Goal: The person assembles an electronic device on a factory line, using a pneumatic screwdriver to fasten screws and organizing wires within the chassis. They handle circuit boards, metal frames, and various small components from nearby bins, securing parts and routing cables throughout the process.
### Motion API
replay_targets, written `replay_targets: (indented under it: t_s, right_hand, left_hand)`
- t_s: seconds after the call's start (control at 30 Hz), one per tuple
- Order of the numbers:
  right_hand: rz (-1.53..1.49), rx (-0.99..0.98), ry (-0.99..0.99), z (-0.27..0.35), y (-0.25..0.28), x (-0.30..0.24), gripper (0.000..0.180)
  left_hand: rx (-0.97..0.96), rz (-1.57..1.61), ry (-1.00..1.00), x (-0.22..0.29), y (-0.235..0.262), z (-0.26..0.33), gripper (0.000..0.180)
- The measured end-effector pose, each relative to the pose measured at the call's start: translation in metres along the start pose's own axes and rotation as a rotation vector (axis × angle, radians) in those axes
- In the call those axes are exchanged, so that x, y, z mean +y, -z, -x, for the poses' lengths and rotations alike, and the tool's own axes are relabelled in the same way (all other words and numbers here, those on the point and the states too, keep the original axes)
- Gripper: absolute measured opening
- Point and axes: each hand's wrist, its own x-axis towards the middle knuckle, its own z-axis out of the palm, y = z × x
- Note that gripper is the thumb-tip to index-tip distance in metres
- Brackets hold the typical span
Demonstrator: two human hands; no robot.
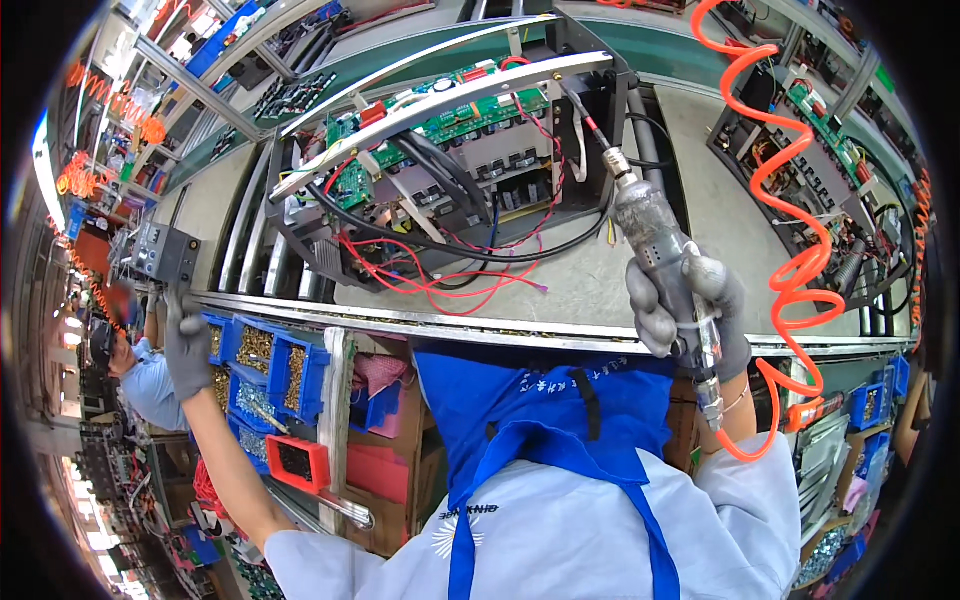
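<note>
The right hand (pixel 688 305) has its grip clamped on the air screwdriver (pixel 655 235), its tip above the grip at the open chassis (pixel 450 150) on the bench (pixel 700 180); the left hand (pixel 186 345), fingers together, dips into the blue screw bins (pixel 270 360); fastening looks unfinished.

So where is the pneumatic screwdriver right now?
In the head view it is right of centre, gripped in the gloved right hand; the pneumatic screwdriver points up-left toward the open electronics chassis, with the orange coiled air hose just to its right.
</note>
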Motion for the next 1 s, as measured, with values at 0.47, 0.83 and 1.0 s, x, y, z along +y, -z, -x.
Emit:
replay_targets:
  t_s: [0.47,0.83,1.0]
  right_hand:
    - [0.293,0.141,-0.043,-0.007,-0.009,-0.027,0.069]
    - [0.302,0.133,-0.064,-0.024,-0.002,-0.03,0.069]
    - [0.236,0.114,-0.053,-0.026,0.004,-0.025,0.068]
  left_hand:
    - [-1.311,-0.778,-0.419,-0.161,-0.465,-0.011,0.029]
    - [-1.436,-0.814,-0.269,-0.207,-0.465,-0.028,0.027]
    - [-1.421,-0.834,-0.25,-0.209,-0.462,-0.034,0.028]
